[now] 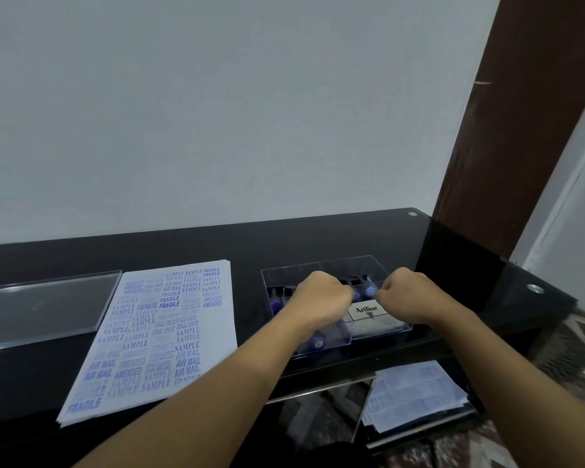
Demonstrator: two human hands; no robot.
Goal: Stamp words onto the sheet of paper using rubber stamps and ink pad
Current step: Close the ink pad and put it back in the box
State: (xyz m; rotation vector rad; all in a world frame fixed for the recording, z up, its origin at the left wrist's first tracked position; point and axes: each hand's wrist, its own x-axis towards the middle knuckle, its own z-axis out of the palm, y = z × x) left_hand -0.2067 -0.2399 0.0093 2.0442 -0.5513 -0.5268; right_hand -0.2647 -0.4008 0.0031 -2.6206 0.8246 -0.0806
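One wide-angle view, worn on the person's head, looks forward and down along both forearms at the near glossy black bench. The blue-stamped white paper sheet sits left of centre and the clear plastic compartment box right. The pale grey wall fills the upper half, its lines possibly lens-bent.

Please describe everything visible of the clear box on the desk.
The clear box looks like transparent plastic, open-topped, split by dividers. It stands on the black desk, right of the stamped paper. It holds purple-handled stamps and an Artline pad. The left hand and right hand reach in, fingers curled; their grip is hidden.
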